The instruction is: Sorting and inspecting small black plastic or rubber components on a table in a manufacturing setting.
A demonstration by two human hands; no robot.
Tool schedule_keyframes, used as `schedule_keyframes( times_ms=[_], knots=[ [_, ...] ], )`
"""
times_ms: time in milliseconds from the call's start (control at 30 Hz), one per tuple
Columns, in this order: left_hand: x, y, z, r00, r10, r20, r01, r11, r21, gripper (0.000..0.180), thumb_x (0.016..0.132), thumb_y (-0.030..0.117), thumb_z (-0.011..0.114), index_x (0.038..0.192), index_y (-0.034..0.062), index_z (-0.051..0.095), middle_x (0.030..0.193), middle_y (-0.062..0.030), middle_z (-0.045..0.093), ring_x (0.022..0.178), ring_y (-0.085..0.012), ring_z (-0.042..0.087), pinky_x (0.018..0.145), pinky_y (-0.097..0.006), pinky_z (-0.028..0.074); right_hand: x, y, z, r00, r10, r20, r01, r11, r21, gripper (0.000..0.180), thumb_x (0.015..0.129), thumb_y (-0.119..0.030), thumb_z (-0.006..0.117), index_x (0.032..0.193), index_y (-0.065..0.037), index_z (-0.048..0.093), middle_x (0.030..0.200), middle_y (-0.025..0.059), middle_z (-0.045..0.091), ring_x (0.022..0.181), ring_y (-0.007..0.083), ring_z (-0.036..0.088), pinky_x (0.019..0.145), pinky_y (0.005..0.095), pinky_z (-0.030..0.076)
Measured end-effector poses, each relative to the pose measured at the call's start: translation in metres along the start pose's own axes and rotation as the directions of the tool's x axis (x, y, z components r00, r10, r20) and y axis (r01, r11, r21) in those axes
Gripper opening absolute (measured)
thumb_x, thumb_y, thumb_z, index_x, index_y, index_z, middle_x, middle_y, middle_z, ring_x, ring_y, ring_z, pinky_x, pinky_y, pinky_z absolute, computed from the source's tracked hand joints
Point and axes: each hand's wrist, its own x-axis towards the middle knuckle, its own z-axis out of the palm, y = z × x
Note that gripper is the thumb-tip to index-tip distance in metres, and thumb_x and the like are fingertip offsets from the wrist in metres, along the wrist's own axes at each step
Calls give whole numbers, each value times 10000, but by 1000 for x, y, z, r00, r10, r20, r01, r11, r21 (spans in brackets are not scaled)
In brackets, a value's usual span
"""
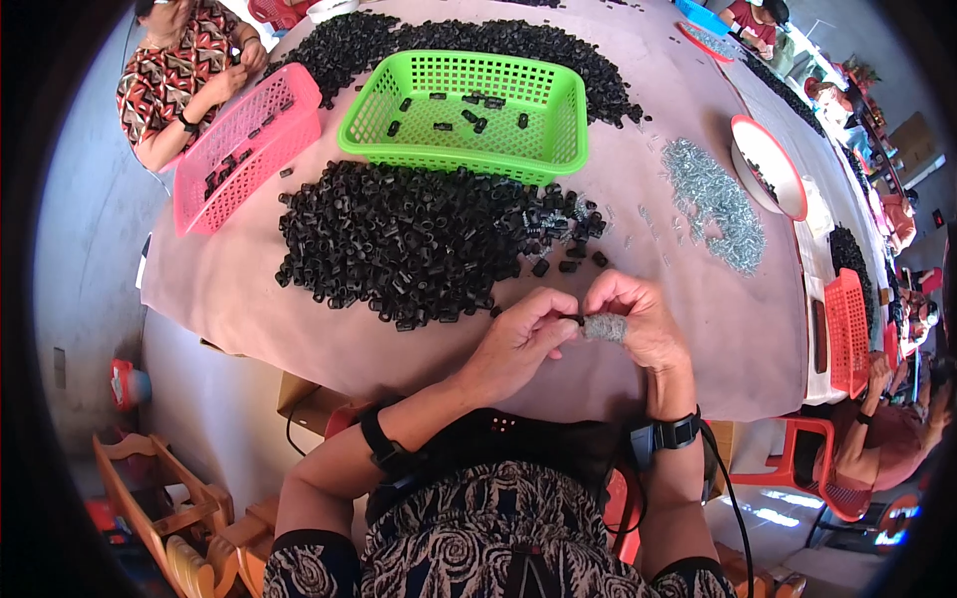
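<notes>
Over the near edge of the table, my two hands meet. My left hand [523,337] is closed, with a small black plastic part [571,319] pinched between thumb and fingertips. My right hand [648,324] curls in from the other side, its fingers closed beside that part. A grey, rough-textured roll [605,327] shows at the right thumb; whether it is a wrap on the thumb or something held, I cannot tell. Whatever the right fingertips grip is hidden. Just beyond my hands lies a big heap of black plastic parts [399,239], with small silvery metal pieces [548,224] at its right end.
A green basket [459,157] holding several black parts stands behind the heap. At the left is a pink basket [249,149], near another person [184,75]. Loose silvery screws [713,204] and a red-rimmed white bowl [768,164] lie to the right, with a red basket [847,334] farther over.
</notes>
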Motion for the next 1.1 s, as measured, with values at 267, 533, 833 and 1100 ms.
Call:
schedule_keyframes(
  times_ms=[267, 533, 833, 1100],
  knots=[
    [0, -7, 0, 938, 337, 84, -347, 922, 174, 164, 913, 37, 498, 1074, 34, 530, 1196, -64, 328, 1088, -138, 424, 893, -311, 431, -3, -1, 2, 983, 88, 159, -116, 977, 177, 172, 752, -101, 703, 839, -65, 560, 719, -1, 558, 535, 54, 526, 439, 186, 432],
    [-6, 3, 4, 968, 243, 59, -245, 969, 41, 144, 922, 80, 499, 1055, 39, 539, 1272, -76, 327, 1118, -149, 421, 941, -310, 401, -8, 1, 9, 940, 189, 284, -233, 964, 128, 466, 809, -367, 658, 1144, -50, 594, 687, 11, 554, 541, 50, 485, 464, 186, 379],
    [-6, 13, 4, 951, 301, 66, -303, 953, 18, 189, 901, 71, 518, 1083, 32, 551, 1166, -55, 411, 1078, -123, 448, 934, -279, 392, -4, 26, 37, 970, 68, 231, -185, 828, 530, 349, 826, -325, 646, 1001, -27, 595, 606, -59, 394, 487, 18, 336, 421, 185, 223],
    [-4, 18, -8, 943, 328, 58, -329, 944, 4, 246, 854, 11, 545, 1099, 23, 569, 1094, -53, 506, 997, -122, 486, 901, -274, 376, -7, 23, 53, 959, 192, 210, -283, 716, 638, 335, 870, -432, 552, 796, -113, 479, 605, -64, 325, 481, 52, 280, 430, 206, 221]
  ],
)
